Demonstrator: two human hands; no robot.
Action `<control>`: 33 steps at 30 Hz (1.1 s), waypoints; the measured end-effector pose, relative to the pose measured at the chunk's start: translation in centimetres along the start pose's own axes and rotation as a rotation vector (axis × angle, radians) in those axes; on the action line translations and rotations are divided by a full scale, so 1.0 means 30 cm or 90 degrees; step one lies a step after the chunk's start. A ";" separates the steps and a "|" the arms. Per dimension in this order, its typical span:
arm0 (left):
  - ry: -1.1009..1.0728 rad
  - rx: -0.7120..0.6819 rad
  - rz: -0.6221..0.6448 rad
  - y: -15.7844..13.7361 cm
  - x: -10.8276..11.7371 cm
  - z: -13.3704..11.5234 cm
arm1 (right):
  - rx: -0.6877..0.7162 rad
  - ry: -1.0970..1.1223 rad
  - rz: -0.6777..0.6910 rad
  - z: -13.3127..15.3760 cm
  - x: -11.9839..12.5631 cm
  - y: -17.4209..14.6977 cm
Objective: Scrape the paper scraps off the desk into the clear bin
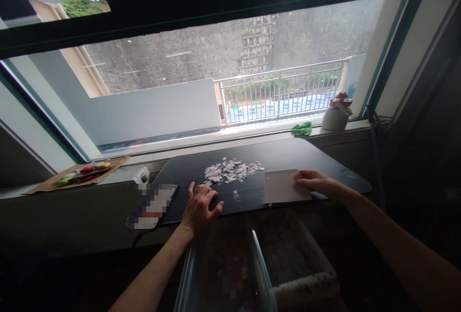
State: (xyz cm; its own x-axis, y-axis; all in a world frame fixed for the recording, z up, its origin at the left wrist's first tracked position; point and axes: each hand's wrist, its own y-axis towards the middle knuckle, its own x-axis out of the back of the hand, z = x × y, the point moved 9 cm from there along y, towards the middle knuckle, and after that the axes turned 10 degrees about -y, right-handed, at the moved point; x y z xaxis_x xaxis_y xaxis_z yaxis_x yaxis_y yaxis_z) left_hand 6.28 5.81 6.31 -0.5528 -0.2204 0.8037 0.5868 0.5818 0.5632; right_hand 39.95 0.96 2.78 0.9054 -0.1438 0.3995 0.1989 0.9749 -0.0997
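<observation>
On the dark table point(284, 152) lies a loose pile of small pale, pinkish scraps point(230, 170). My left hand point(200, 205) rests at the table's near edge, just in front of the pile, fingers spread and holding nothing. A pale flat rectangular card point(281, 187) with rounded corners is in my right hand point(311, 181), pinched at its right side. The card stands close to the near edge, right of the pile. A few stray scraps point(236, 196) lie between the hands. Below the edge, a clear plastic bin point(264, 269) has more scraps inside, dimly seen.
A blurred-out flat object point(153, 206) lies at the table's left end. Beyond it are a white heater point(126, 176) and a brown sheet point(77, 175) with colourful items. On the windowsill sit a green cloth point(302, 128) and a whitish pot point(334, 119). A worn stool-like surface point(306, 281) stands beside the bin.
</observation>
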 end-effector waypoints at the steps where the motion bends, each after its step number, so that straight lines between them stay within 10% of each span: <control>1: -0.001 0.001 0.000 0.000 0.001 0.000 | -0.003 0.003 0.000 0.001 -0.002 -0.003; 26: -0.006 0.000 0.003 0.001 -0.002 0.000 | 0.015 -0.030 -0.028 0.051 0.033 -0.078; 33: -0.007 0.023 0.007 0.001 -0.004 0.002 | 0.088 -0.007 -0.078 0.128 -0.075 -0.021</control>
State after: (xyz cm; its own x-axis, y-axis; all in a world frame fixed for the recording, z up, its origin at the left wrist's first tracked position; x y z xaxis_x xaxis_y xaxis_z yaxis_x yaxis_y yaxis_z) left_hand 6.34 5.91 6.22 -0.5524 -0.2055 0.8078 0.5718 0.6117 0.5466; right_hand 36.35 1.32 5.44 0.8729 -0.2624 0.4113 0.2536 0.9642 0.0769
